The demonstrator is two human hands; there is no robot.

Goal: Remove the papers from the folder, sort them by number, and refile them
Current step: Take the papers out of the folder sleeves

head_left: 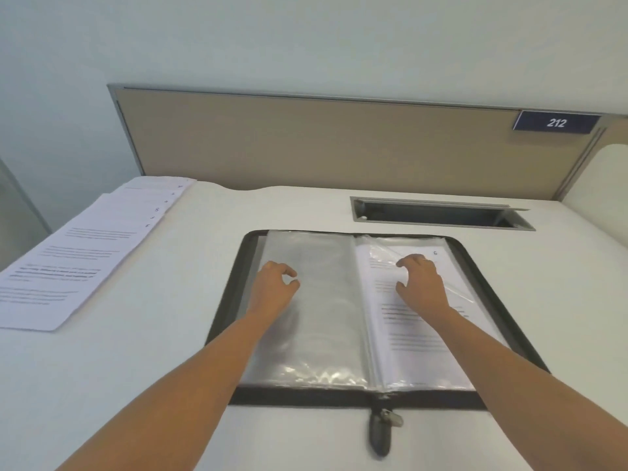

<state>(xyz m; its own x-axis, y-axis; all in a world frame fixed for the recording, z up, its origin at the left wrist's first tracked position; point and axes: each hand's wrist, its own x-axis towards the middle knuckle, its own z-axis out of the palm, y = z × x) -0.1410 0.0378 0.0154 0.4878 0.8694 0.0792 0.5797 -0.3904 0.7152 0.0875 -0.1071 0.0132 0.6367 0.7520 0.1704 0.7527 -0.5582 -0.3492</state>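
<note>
A black zip folder (474,263) lies open on the desk in front of me, with clear plastic sleeves on both sides. The left sleeve (316,321) looks empty. My left hand (273,288) rests on it with loosely curled fingers and holds nothing. The right sleeve (377,334) holds a printed paper (419,338) marked 6 at its top right corner. My right hand (421,283) lies on the upper part of that page, its fingers curled round a raised fold of the clear plastic. A fanned pile of numbered papers (68,263) lies at the left of the desk.
A white desk (136,385) carries everything. A grey cable slot (438,214) is cut into the desk just behind the folder. A beige partition (306,144) with a 212 sign (556,122) closes the back. The folder's zip pull (382,433) hangs toward me.
</note>
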